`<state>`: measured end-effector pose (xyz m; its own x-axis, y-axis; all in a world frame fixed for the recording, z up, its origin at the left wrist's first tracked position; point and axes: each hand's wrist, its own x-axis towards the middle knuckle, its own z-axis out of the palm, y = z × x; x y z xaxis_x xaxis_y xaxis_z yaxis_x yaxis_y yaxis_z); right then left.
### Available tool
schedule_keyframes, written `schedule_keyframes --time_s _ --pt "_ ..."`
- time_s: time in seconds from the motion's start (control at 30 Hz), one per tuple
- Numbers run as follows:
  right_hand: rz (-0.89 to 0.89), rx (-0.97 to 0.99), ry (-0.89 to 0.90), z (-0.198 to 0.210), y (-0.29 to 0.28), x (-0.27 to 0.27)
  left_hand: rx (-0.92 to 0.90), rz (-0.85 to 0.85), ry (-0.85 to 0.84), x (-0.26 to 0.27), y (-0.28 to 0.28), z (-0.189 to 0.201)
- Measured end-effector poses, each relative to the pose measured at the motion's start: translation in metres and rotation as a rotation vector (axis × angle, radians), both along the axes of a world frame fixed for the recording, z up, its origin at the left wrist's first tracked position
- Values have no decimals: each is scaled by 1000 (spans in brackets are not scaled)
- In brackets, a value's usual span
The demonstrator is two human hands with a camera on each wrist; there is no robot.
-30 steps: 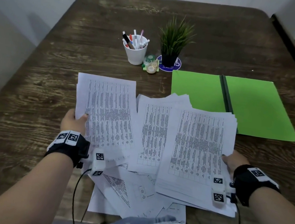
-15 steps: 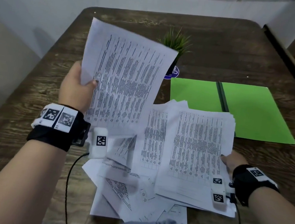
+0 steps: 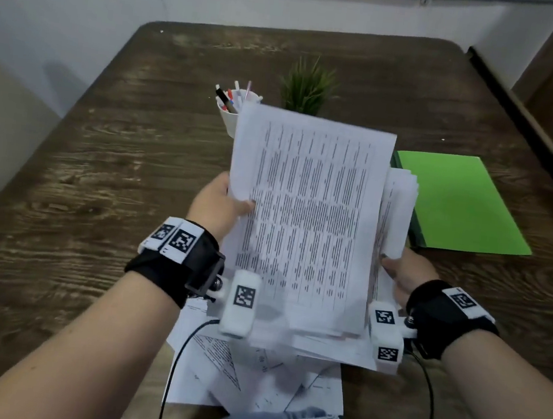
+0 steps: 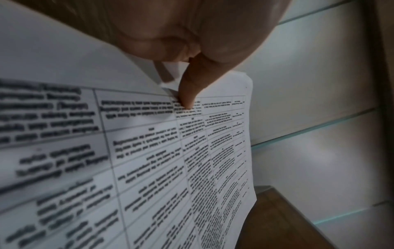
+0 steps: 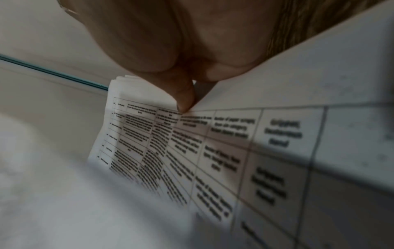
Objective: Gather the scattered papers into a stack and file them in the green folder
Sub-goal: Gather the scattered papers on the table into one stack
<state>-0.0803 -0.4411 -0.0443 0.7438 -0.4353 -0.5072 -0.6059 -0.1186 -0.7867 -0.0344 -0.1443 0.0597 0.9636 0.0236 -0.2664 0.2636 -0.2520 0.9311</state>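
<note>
Left hand (image 3: pixel 217 202) pinches printed sheets (image 3: pixel 305 212) by left edge, raised over worktop (image 3: pixel 102 155). Right hand (image 3: pixel 405 275) grips thicker bundle (image 3: pixel 397 209) beneath. Loose papers (image 3: pixel 249 371) at near edge. Green folder (image 3: pixel 458 202) open, right.

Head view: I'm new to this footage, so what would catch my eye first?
The sheaf of white printed table sheets raised at the centre above the dark wooden table, the left hand pinching its left edge and the right hand gripping a thicker bundle on the right. Behind it lies the bright green open folder; loose sheets remain at the near edge.
</note>
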Motion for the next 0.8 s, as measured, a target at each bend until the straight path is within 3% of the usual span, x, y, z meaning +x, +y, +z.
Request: schedule_keyframes --time_s 0.23,0.33,0.53,0.6,0.67,0.8 --pt "-33 325 -75 9 16 -12 91 0 95 -10 -19 -37" --pt "-20 373 -65 11 19 -15 100 45 119 -12 -24 -42" --pt "-143 443 -80 10 19 -20 259 -108 185 -13 -30 -54" --pt "-176 380 -58 11 20 -19 291 -72 189 -13 -34 -58" --pt "-65 191 2 8 20 -17 306 -43 200 -15 -38 -60" --pt "113 121 11 -10 16 -17 314 -33 189 -13 -47 -70"
